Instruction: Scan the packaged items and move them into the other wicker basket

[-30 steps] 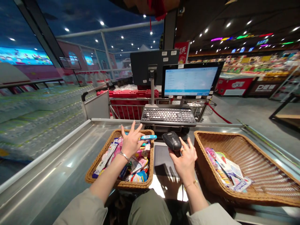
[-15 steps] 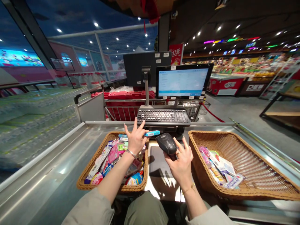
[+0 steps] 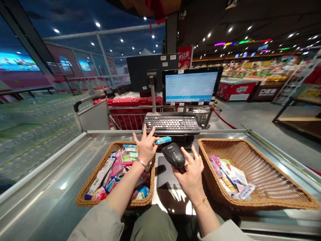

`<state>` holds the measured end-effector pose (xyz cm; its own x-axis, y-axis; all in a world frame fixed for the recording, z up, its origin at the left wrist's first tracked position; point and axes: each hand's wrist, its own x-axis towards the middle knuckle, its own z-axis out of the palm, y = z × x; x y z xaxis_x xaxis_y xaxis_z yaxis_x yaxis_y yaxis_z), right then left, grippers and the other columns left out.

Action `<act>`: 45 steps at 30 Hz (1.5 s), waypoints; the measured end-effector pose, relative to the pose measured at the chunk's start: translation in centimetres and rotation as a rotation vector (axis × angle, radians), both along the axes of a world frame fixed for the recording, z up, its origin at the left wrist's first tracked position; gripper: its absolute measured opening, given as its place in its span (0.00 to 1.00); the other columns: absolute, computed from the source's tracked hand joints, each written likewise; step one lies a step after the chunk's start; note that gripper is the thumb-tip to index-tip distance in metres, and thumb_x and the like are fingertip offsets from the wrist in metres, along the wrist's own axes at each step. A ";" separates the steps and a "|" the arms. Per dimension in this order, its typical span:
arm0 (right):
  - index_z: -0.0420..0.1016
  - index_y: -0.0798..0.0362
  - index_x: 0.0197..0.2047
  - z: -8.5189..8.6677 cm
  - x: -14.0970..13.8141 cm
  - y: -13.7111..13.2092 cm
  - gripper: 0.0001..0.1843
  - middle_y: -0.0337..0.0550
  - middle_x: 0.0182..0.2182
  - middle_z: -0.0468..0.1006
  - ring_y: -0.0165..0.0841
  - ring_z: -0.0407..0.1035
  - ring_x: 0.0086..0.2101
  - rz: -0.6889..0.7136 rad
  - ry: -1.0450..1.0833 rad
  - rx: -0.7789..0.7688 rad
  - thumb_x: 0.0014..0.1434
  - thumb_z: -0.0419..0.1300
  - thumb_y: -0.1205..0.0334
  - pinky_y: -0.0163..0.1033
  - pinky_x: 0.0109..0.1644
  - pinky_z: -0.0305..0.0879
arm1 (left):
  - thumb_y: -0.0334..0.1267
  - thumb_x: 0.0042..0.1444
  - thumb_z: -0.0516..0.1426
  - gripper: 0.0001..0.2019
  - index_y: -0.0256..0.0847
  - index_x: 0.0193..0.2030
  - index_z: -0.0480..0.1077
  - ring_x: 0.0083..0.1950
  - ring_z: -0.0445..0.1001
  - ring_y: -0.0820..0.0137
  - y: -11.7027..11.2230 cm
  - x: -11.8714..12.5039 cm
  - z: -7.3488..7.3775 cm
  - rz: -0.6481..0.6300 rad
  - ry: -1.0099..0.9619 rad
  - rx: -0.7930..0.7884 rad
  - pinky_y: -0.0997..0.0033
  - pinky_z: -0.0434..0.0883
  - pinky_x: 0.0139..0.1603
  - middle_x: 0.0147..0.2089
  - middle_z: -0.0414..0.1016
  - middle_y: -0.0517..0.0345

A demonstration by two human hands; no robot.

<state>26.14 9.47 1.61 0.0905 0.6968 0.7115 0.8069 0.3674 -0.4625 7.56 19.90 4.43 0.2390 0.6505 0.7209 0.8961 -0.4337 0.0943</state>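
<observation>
Between thumb and finger, my left hand pinches a small blue packet with a barcode on its near side; the other fingers are spread. My right hand is closed around a black barcode scanner, whose head points left towards the packet. Under my left forearm stands a wicker basket full of packaged sweets and small items. To the right of the scanner, a second wicker basket holds several packets at its left side.
Ahead are a black keyboard and a lit monitor, with a second screen turned away. Both baskets rest on a metal counter. Behind the counter stand a shopping cart and red crates.
The view has turned slightly to the right. The scanner sits a little closer beneath the blue packet. Both hands keep their hold.
</observation>
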 end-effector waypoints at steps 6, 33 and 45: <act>0.75 0.49 0.42 0.0 0.0 0.0 0.10 0.43 0.58 0.72 0.48 0.48 0.66 0.006 -0.004 0.016 0.56 0.62 0.58 0.66 0.66 0.42 | 0.34 0.54 0.58 0.06 0.49 0.38 0.74 0.74 0.45 0.53 0.1 0.2 -0.1 0.003 -0.013 0.038 0.25 0.26 0.66 0.66 0.65 0.60; 0.77 0.49 0.41 -0.1 1.4 0.1 0.11 0.45 0.58 0.72 0.51 0.49 0.66 -0.054 0.013 0.022 0.56 0.62 0.54 0.69 0.65 0.43 | 0.32 0.52 0.58 0.10 0.49 0.39 0.74 0.74 0.45 0.53 0.0 1.4 0.3 -0.042 -0.040 0.020 0.25 0.29 0.66 0.65 0.67 0.59; 0.75 0.52 0.46 0.1 4.0 -0.1 0.16 0.49 0.55 0.74 0.50 0.53 0.64 -0.180 0.037 0.092 0.57 0.61 0.54 0.67 0.64 0.46 | 0.33 0.54 0.58 0.08 0.50 0.39 0.75 0.74 0.46 0.53 -0.6 4.4 0.8 -0.119 -0.055 0.008 0.26 0.28 0.66 0.65 0.67 0.60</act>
